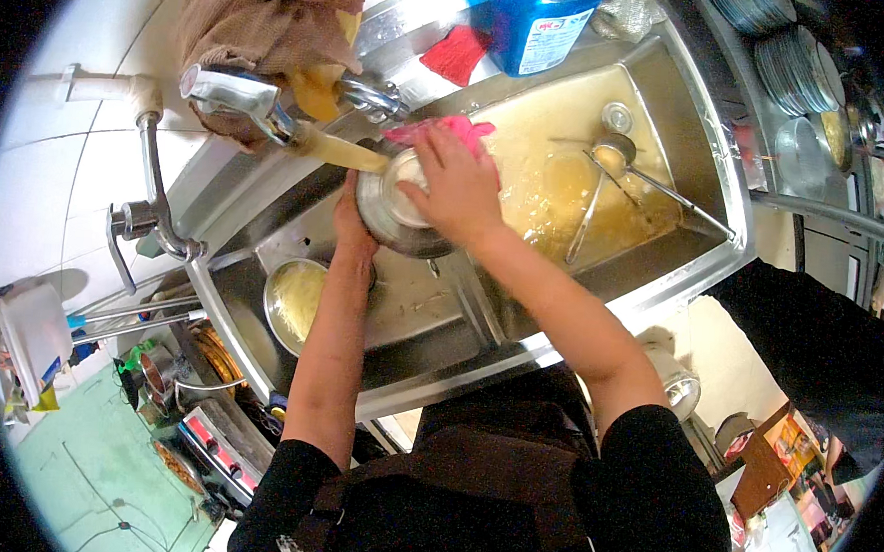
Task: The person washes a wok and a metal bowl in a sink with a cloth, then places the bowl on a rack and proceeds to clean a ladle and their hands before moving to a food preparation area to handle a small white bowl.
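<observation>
My left hand [354,219] grips the side of a round metal bowl [399,232] over the double sink. My right hand [458,187] lies across the bowl's pale middle, with a bright pink cloth [480,128] under and behind its fingers. A chrome tap [234,96] with a tan sleeve [344,149] on its spout points at the bowl. In the right basin [704,140], cloudy yellowish water holds a ladle [615,149], a spoon [583,227] and a small clear glass dish [617,118]. A metal bowl [270,297] with pale yellow contents sits in the left basin.
Behind the sink are a blue plastic jug [511,32] with a label, a red cloth [456,54] and a brown towel [268,23]. Stacked plates [794,73] stand at the right. A person in dark clothing [806,332] is nearby. A second lever tap [136,219] rises at the left.
</observation>
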A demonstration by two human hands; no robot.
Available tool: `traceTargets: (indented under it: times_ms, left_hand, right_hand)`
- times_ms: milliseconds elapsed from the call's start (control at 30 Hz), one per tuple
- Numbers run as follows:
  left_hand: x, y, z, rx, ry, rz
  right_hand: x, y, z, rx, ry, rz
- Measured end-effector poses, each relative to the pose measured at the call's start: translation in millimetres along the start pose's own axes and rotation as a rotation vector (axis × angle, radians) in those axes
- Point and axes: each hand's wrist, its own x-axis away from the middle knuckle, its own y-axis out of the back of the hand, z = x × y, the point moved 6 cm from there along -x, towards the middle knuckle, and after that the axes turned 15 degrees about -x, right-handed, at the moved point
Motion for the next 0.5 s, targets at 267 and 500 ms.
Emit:
traceTargets:
  times_ms: [267, 500]
  left_hand:
    - [-14, 12, 10, -0.046, -0.069, 0.046]
    - [-14, 12, 19, 0.004, -0.163, 0.126]
  right_hand:
    - [17, -35, 51, 0.133, 0.279, 0.114]
    - [-26, -70, 27, 0.176, 0.288, 0.249]
